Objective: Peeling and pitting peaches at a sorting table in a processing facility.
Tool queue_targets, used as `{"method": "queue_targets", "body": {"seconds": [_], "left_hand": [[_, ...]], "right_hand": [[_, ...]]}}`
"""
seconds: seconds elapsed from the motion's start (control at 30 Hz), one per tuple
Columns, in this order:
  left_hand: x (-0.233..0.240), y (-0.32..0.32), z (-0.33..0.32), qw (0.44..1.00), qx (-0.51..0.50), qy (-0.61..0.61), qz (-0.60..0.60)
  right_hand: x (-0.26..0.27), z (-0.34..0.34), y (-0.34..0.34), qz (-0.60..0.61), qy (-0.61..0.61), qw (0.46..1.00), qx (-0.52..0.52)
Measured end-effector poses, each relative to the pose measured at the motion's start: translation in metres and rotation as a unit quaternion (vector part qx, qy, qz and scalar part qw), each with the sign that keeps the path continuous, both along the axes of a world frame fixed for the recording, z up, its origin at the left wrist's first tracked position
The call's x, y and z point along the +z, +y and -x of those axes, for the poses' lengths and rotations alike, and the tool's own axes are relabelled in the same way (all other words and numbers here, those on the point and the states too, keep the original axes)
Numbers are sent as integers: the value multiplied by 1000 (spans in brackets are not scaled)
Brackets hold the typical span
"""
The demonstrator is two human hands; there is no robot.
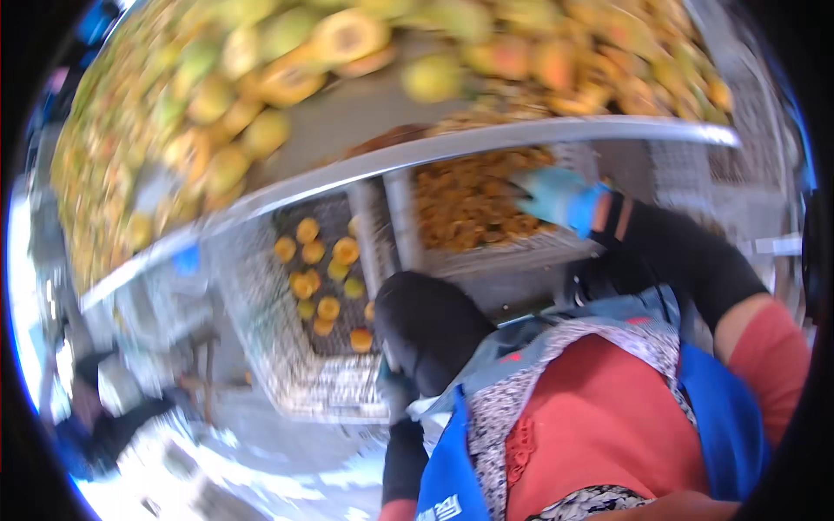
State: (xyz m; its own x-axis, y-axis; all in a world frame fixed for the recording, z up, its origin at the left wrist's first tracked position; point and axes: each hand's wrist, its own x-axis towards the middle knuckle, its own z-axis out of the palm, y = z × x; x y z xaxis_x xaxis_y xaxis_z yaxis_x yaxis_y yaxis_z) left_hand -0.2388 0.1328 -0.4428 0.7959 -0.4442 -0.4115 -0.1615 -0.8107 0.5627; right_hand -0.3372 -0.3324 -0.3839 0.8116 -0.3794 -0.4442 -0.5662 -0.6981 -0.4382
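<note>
My right hand (557, 195), in a light teal glove, is over the right side of a crate of small orange-brown pieces (482, 202), perhaps fruit pits. Motion blur hides whether its fingers hold anything. Beside my bent knee (430, 329) is my left hand (396, 387), in a darker glove, near the corner of a pale plastic crate (332, 391). Its fingers are mostly hidden. Several yellow-orange stone fruits (328, 308), some apparently halved, lie apart on that crate's dark floor. Above both crates, a metal-edged table (365, 111) carries heaped whole and halved fruit (352, 36).
The table's raised metal rim (417, 153) runs across in front of me. A pale upright post (399, 215) stands between the two crates. More pale crates (684, 169) are at the right. Another person (111, 410) is at the far left, near a wooden stool (208, 378).
</note>
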Motion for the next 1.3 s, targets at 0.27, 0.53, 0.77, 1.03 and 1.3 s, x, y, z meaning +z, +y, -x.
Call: {"method": "queue_targets", "body": {"seconds": [0.27, 0.53, 0.77, 1.03, 1.3], "left_hand": [[28, -21, -21, 988, -3, -15, -151], [117, -34, -10, 965, 30, -9, -262], [325, 137, 238, 835, 360, 155, -386], [386, 157, 468, 823, 471, 167, -270], [280, 199, 517, 848, 423, 235, -215]], "right_hand": [[50, -5, 6, -37, 81, 994, 68], [249, -33, 30, -203, 36, 969, 139], [362, -23, 3, -242, 38, 954, 175], [413, -32, 3, -135, -159, 952, 226], [434, -144, 185, -300, -284, 886, 209]]}}
